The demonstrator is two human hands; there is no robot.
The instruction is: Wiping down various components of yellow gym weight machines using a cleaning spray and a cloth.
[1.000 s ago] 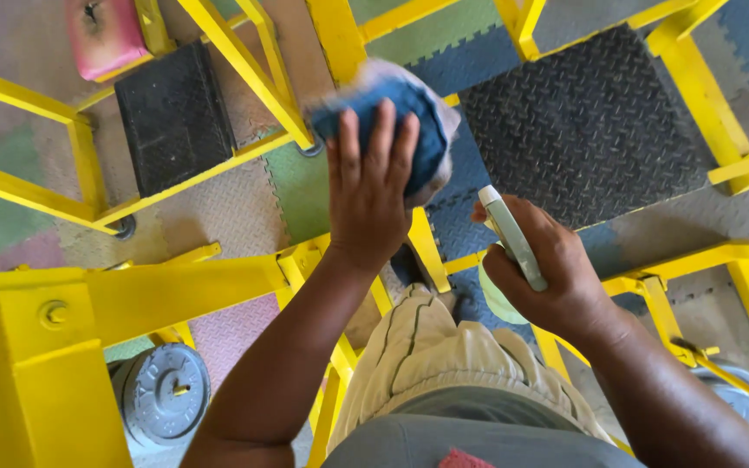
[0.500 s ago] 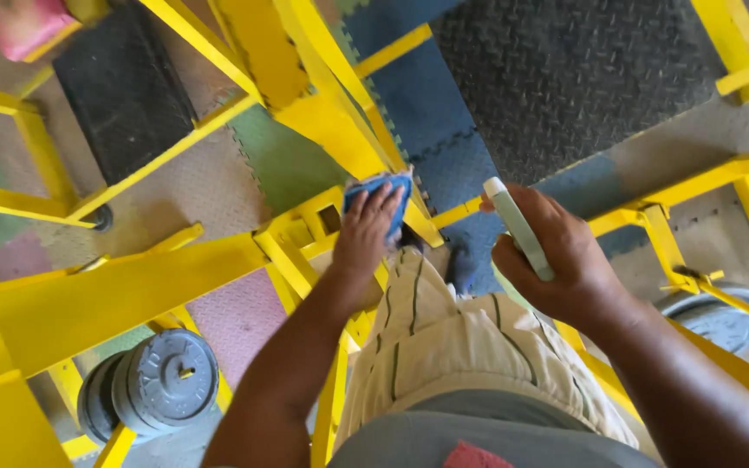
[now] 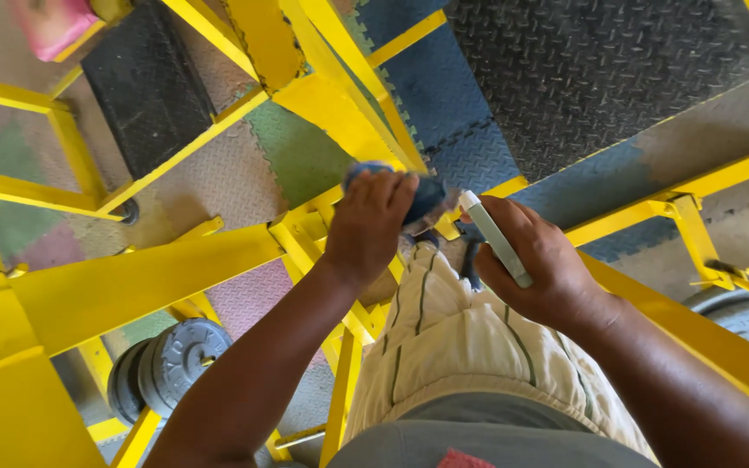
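near the middle of the frame the left hand (image 3: 367, 227) presses a blue cloth (image 3: 422, 195) against a yellow frame bar (image 3: 340, 121) that slants from the top centre down to it, its fingers (image 3: 389, 192) curled over the cloth's near edge and grasping it. just to the right, the right hand (image 3: 537, 260) is clenched around a pale spray bottle (image 3: 494, 237), whose long axis points up-left, nozzle end nearly touching the cloth.

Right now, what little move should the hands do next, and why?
Probably rub the blue cloth along the yellow bar. The left hand presses the cloth against that bar, while the right hand holds a white bottle beside it.
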